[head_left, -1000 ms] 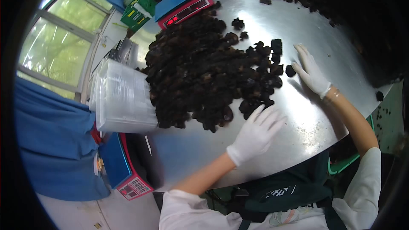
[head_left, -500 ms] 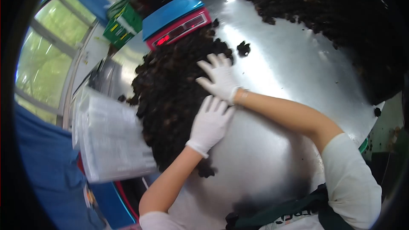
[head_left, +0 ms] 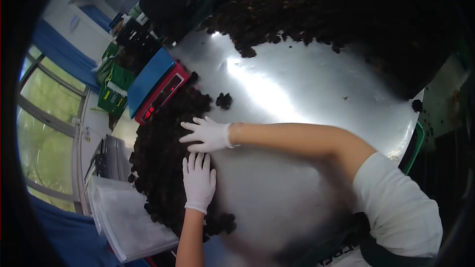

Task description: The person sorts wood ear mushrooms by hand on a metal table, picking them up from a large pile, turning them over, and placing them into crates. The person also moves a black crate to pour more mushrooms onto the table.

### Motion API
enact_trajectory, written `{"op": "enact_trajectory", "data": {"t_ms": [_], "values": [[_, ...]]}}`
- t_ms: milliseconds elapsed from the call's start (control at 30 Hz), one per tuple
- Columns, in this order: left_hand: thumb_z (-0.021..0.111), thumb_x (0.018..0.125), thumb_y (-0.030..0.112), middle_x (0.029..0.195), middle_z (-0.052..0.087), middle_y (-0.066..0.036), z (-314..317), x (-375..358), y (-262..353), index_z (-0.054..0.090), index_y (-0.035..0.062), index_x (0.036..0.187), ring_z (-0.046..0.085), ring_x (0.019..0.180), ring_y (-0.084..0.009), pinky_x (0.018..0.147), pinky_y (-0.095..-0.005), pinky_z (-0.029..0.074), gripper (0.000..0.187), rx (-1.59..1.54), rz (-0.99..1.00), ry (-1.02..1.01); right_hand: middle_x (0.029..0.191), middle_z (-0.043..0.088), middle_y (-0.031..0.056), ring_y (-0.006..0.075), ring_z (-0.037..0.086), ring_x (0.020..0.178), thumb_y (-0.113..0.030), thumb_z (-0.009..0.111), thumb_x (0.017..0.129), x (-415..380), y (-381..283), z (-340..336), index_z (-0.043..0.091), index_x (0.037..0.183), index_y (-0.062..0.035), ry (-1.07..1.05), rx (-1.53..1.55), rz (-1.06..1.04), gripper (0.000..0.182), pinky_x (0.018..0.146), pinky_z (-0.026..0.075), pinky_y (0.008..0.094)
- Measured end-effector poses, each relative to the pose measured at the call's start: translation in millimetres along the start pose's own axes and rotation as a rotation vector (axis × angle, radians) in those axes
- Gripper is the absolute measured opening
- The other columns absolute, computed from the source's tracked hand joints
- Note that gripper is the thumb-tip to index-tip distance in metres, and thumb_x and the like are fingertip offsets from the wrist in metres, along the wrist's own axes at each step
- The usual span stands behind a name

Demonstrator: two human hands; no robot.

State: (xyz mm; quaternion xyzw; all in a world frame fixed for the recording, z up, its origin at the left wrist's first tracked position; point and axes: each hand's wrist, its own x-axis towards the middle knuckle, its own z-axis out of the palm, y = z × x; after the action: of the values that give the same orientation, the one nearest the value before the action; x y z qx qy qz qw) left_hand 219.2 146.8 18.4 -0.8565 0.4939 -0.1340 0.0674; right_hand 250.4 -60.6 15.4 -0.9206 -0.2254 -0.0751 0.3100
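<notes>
A heap of dark, crinkled pieces that look like wood ear mushrooms [head_left: 163, 168] lies on the metal table [head_left: 297, 178]. My left hand [head_left: 199, 180], in a white glove, rests flat on the heap's right edge with its fingers stretched out. Just beyond it, my right hand [head_left: 208, 134], gloved too, reaches in from the right and lies on the same edge, fingers spread. Neither hand grips anything. A loose dark clump [head_left: 224, 101] sits apart on the metal beyond my right hand.
A red scale [head_left: 161, 94] with a blue top borders the heap's far end. Clear plastic bags [head_left: 128, 217] stand at the left. A larger dark heap [head_left: 316, 17] covers the table's far side. Green crates [head_left: 118, 86] stand by the window; another person [head_left: 168, 7] is behind.
The view has turned, so the scale, heap and bags appear further left and lower. Both hands remain open on the heap's right edge, with my right hand now pointing more to the left.
</notes>
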Motion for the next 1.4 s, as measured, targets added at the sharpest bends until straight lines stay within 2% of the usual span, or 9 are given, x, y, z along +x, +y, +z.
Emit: {"op": "enact_trajectory", "data": {"t_ms": [133,467,500,633,833,1033,1200,1300,1400], "values": [[0.064,0.087,0.030,0.145,0.045,-0.028,-37,14,41,0.049,0.0012,0.140,0.041,0.134,-0.0463,0.116,-0.0571,0.026,0.062,0.016,-0.037,-0.110,0.150,0.043,0.0248,0.0415,0.047,0.130,-0.028,0.059,0.094,-119,46,-67,0.060,0.132,-0.0089,0.216,-0.015,-0.311,0.043,0.111,0.034,0.0509],[0.054,0.098,0.019,0.153,0.027,-0.034,-4,182,215,0.034,-0.0056,0.148,0.028,0.142,-0.0493,0.117,-0.0496,0.026,0.060,-0.939,0.062,0.114,0.158,0.034,0.0169,0.0417,0.027,0.146,-0.060,0.045,0.097,-284,271,-357,0.047,0.147,-0.0237,0.784,-1.426,0.784,0.062,0.120,0.014,0.0596],[0.051,0.101,0.021,0.155,0.024,-0.033,10,208,221,0.031,-0.0058,0.150,0.025,0.144,-0.0480,0.119,-0.0484,0.024,0.060,-0.969,-0.019,0.154,0.148,0.043,0.0227,0.0326,0.035,0.143,-0.025,0.066,0.085,-286,242,-367,0.054,0.141,-0.0107,0.730,-1.465,0.876,0.059,0.120,0.025,0.0452],[0.043,0.105,0.029,0.155,0.028,-0.026,16,308,244,0.031,-0.0073,0.149,0.034,0.143,-0.0361,0.115,-0.0393,0.034,0.058,-1.341,-0.314,0.257,0.138,0.057,0.0199,0.0416,0.041,0.137,-0.074,0.030,0.093,-270,287,-338,0.051,0.146,-0.0200,0.223,-1.231,0.992,0.078,0.120,0.017,0.0540],[0.038,0.107,0.037,0.153,0.039,-0.021,22,368,258,0.035,-0.0039,0.149,0.038,0.142,-0.0349,0.116,-0.0394,0.033,0.058,-1.482,-0.359,0.410,0.148,0.046,0.0244,0.0397,0.048,0.134,-0.076,0.045,0.087,-259,288,-280,0.054,0.142,-0.0102,0.447,-0.498,0.922,0.086,0.115,0.034,0.0444],[0.035,0.108,0.041,0.154,0.039,-0.020,31,369,257,0.039,-0.0034,0.147,0.036,0.144,-0.0323,0.117,-0.0374,0.032,0.059,-1.535,-0.318,0.483,0.138,0.058,0.0165,0.0373,0.054,0.125,-0.073,0.053,0.085,-257,175,-342,0.065,0.130,-0.0137,-0.071,-0.457,1.116,0.076,0.110,0.040,0.0418],[0.037,0.108,0.039,0.150,0.044,-0.019,31,367,254,0.046,-0.0045,0.142,0.042,0.139,-0.0314,0.114,-0.0361,0.035,0.056,-1.676,-0.294,0.500,0.142,0.051,0.0158,0.0359,0.044,0.130,-0.050,0.066,0.085,-315,189,-351,0.069,0.120,-0.0158,0.845,-1.146,0.871,0.049,0.117,0.026,0.0512],[0.038,0.108,0.039,0.145,0.049,-0.019,34,369,254,0.050,-0.0049,0.139,0.047,0.134,-0.0314,0.113,-0.0362,0.036,0.055,-1.651,-0.302,0.541,0.122,0.068,0.0137,0.0371,0.052,0.127,-0.066,0.047,0.092,-358,243,-311,0.070,0.122,-0.0118,0.523,-1.526,0.776,0.066,0.111,0.035,0.0511],[0.040,0.108,0.039,0.141,0.054,-0.019,42,373,253,0.053,-0.0047,0.136,0.050,0.132,-0.0311,0.111,-0.0363,0.038,0.054,-1.701,-0.282,0.524,0.130,0.063,0.0181,0.0382,0.051,0.127,-0.067,0.042,0.093,-326,227,-267,0.064,0.128,-0.0103,0.264,-0.944,1.147,0.071,0.112,0.032,0.0558]]}}
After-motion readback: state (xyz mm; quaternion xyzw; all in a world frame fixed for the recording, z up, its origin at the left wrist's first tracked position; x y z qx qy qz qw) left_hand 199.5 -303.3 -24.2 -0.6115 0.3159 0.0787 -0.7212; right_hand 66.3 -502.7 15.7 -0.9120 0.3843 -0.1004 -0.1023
